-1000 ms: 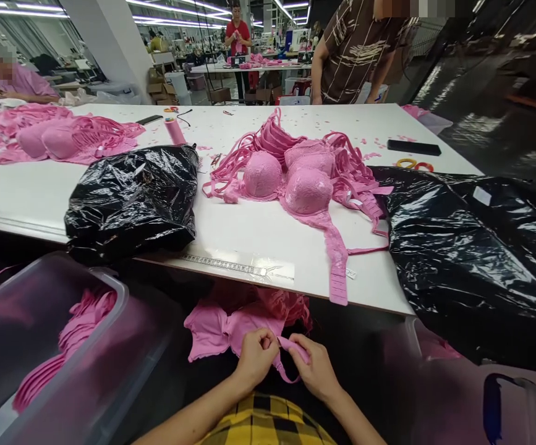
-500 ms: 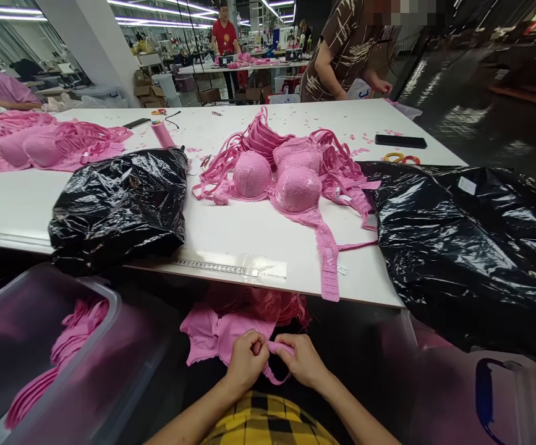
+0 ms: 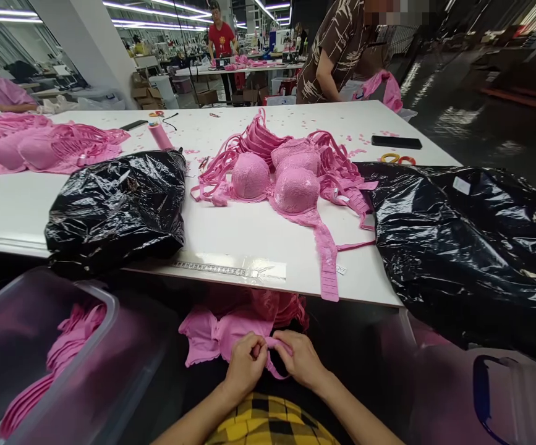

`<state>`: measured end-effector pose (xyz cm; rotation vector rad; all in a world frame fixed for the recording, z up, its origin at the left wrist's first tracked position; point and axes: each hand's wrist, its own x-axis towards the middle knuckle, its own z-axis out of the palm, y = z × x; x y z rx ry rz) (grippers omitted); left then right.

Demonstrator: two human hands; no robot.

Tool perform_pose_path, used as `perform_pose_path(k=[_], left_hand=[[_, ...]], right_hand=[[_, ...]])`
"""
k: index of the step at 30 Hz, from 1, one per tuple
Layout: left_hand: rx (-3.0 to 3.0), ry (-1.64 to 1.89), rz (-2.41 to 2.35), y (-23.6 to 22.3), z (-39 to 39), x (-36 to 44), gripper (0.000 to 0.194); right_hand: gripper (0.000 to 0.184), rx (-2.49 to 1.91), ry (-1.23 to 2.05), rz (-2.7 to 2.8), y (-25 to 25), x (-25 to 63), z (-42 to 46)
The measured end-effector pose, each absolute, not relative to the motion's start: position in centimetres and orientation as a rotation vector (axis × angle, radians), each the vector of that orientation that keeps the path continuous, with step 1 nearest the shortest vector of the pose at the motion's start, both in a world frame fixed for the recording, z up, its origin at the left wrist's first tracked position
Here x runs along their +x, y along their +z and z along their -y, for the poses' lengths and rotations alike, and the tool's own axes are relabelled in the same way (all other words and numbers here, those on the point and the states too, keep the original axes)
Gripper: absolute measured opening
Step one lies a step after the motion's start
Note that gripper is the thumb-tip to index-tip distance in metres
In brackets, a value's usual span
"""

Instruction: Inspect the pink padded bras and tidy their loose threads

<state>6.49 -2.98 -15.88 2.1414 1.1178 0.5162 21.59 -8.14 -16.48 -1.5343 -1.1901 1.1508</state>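
Note:
A pink bra (image 3: 240, 327) hangs over my lap below the table's front edge, its cups spread to the left. My left hand (image 3: 248, 361) pinches part of its strap or band. Close beside it, my right hand (image 3: 298, 358) grips the same pink strip, which shows between the two hands and loops down below them. The exact spot under the fingertips is hidden. On the white table (image 3: 249, 238) ahead lies a pile of pink lace bras (image 3: 295, 188), one band reaching the front edge.
Black plastic bags lie left (image 3: 119, 207) and right (image 3: 472, 241) on the table. A ruler strip (image 3: 209, 267) is taped at the front edge. Clear bins stand left (image 3: 110, 303) and right (image 3: 518, 395). Beyond are a phone (image 3: 396, 142), thread cone (image 3: 159, 135) and a standing co-worker (image 3: 335, 55).
My hands keep their hold on the bra with barely any movement. The co-worker across the table now has pink fabric at the right corner. The view has shifted slightly.

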Motion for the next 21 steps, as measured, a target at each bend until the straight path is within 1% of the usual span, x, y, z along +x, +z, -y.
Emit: perform_pose_path(k=[5,8,10,13,15,18,21], left_hand=[[2.296,0.549,-1.101,-16.4,3.1,6.2,0.022],[2.382,0.539,-1.066,-16.7,3.1,5.6,0.021],[2.388,0.575,-1.093,-16.7,3.1,5.4,0.022],[2.334,0.599,-1.092,-16.2,3.1,5.3,0.021],[2.239,0.562,-1.062,-15.6,3.2,5.0,0.019],[2.057,0.548,-1.136,-14.6,3.4,3.6,0.02],[2.086,0.572,-1.235,-14.1,3.5,1.9,0.017]], right_hand=[[0.017,-1.553,1.246,1.047,-17.0,20.3,7.4],[0.013,-1.54,1.281,0.944,-17.3,19.3,7.2],[0.014,-1.51,1.376,0.872,-17.5,19.0,7.0],[0.021,-1.454,1.589,0.739,-17.9,18.9,6.5],[0.025,-1.423,1.674,0.659,-18.1,18.8,6.3],[0.027,-1.404,1.705,0.578,-18.3,18.8,6.3],[0.031,-1.411,1.69,0.556,-18.5,18.6,6.4]])
